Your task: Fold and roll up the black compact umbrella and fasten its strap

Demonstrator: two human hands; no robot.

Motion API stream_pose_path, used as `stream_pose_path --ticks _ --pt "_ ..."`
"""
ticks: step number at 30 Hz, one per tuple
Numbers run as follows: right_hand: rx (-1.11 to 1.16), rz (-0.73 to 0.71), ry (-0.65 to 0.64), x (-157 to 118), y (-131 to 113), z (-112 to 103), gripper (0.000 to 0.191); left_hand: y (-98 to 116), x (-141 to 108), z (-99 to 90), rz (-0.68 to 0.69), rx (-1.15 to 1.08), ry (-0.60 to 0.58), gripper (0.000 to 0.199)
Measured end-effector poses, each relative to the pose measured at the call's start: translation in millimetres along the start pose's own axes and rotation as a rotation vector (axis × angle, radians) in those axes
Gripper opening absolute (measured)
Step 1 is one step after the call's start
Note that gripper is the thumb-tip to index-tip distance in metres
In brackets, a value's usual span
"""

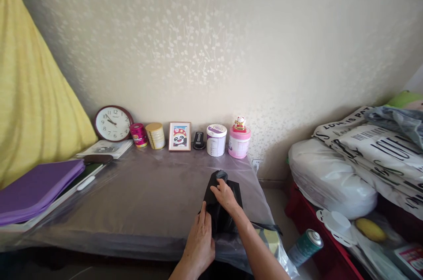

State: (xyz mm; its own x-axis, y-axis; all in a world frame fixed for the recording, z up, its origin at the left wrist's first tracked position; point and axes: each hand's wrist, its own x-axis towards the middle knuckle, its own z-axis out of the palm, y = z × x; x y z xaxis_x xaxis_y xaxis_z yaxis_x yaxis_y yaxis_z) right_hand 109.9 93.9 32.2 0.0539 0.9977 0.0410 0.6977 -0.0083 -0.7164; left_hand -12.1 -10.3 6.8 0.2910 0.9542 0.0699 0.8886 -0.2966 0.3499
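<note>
A black, soft, folded bag (216, 209) stands near the front right edge of the table, with a shiny grey-black patch at its top. It looks like thin plastic or cloth. My left hand (200, 233) holds its lower left side, fingers close together along the edge and the thumb side partly hidden. Higher up, my right hand (225, 195) is closed on the bag's upper part, with the thumb and forefinger near the top fold. Part of the bag is hidden behind my right hand and forearm.
Along the wall on the plastic-covered table (145, 196) stand a clock (113, 124), several tubs, a panda picture frame (179, 137) and a lucky-cat figure (239, 124). Purple folders (39, 189) lie left. Beyond the right edge are a spray can (306, 247) and a red box (317, 227).
</note>
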Motion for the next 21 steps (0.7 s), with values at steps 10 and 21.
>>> stream_pose_path --ticks 10,21 --pt "0.113 -0.177 -0.160 -5.7 -9.3 -0.2 0.033 -16.4 -7.9 2.0 0.013 -0.071 0.172 0.049" --pt "0.103 -0.265 -0.224 -14.1 -9.3 -5.1 0.029 -3.6 7.5 -10.1 0.206 -0.039 0.303 0.035"
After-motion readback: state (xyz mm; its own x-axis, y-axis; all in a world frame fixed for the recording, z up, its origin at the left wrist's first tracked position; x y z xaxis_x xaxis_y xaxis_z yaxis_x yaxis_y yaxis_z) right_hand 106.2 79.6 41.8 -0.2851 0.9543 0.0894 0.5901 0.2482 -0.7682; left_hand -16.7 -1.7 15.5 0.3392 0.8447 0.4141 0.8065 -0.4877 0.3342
